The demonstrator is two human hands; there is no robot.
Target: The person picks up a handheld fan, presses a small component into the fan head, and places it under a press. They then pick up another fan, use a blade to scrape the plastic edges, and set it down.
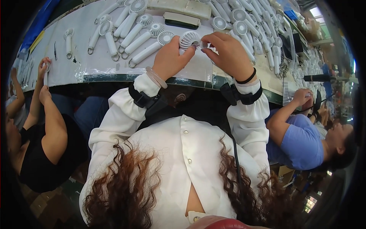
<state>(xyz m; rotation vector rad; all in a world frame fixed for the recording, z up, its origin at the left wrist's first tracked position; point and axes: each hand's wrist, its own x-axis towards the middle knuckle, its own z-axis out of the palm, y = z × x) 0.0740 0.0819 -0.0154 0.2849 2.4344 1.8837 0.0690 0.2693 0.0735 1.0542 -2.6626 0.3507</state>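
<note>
At the near side of the table, my left hand [170, 58] is closed around a white handheld fan [189, 38], whose round slatted head shows above the thumb. Close to the right of that head is my right hand [230, 52], its thumb and forefinger pinched together. Between those fingertips is a small pale round piece [204, 44], too small to name. A dark spot shows at the lower right of the fan head, by my left thumb. My palm hides the rest of this fan. Another white fan [146, 52] lies beside my left hand.
White fans with wrist rings [110, 40] lie in rows at left, and a dense pile [251, 26] covers the right. A dark-and-cream block [182, 21] sits beyond my hands. People work at both sides, one in black [49, 137], one in blue [303, 141].
</note>
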